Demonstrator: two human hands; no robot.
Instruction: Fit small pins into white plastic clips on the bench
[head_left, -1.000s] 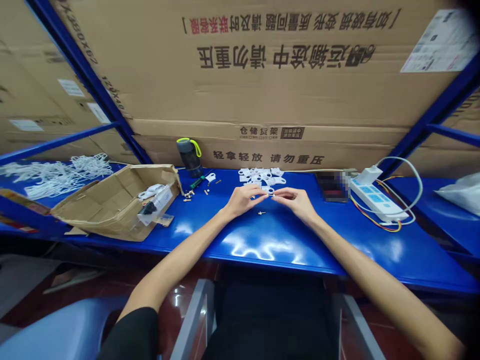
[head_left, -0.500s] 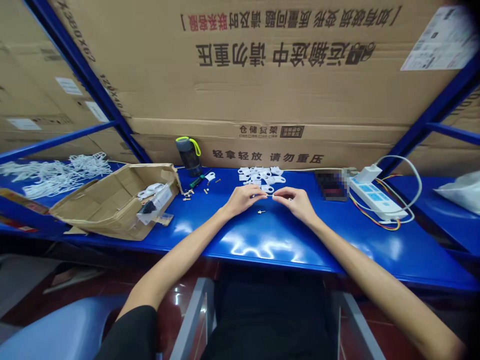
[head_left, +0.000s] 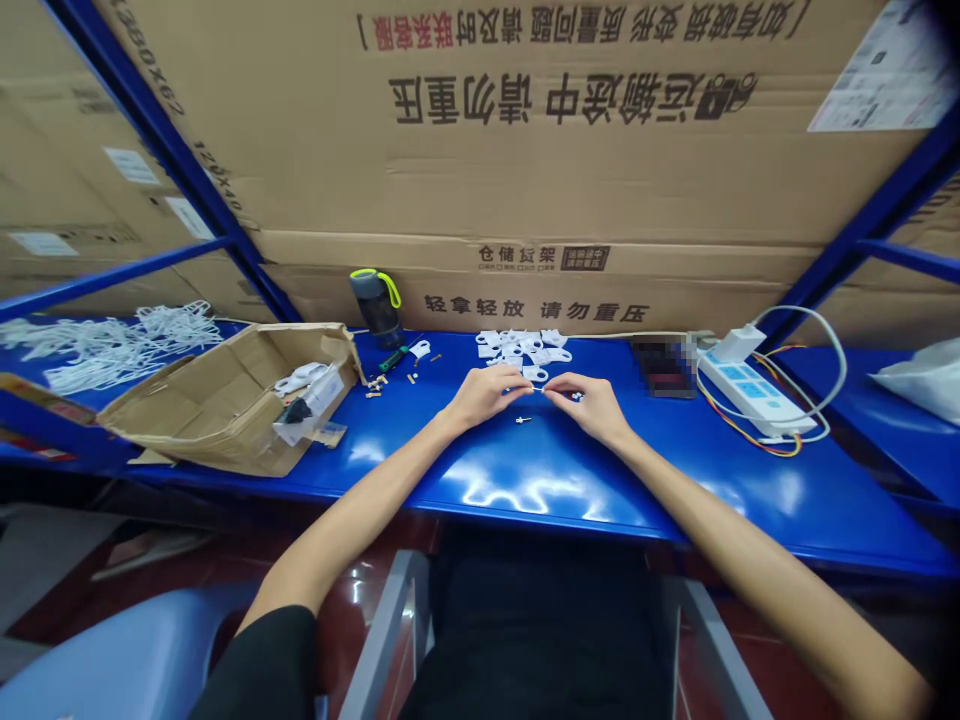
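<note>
My left hand (head_left: 486, 395) and my right hand (head_left: 589, 403) meet fingertip to fingertip above the blue table, each closed in a pinch. Between them shows a tiny light-coloured part (head_left: 537, 389), too small to name, with an end at each hand's fingertips. Just behind the hands lies a pile of white plastic pieces (head_left: 517, 347) with round holes. A small metal piece (head_left: 523, 420) rests on the table in front of my fingers. Partly behind my right hand are tiny white bits (head_left: 577, 396).
An open cardboard box (head_left: 217, 400) holds white parts at left. Near it stand a dark bottle (head_left: 376, 308), a green-handled tool (head_left: 394, 358) and small brown pieces (head_left: 377, 384). White cords (head_left: 127, 345) lie far left. A power strip (head_left: 754, 395) with cables sits right.
The hands stay nearly in place. My right fingertips have shifted slightly, and more of the tiny white bits beside my right hand now shows. The camera view has moved a little.
</note>
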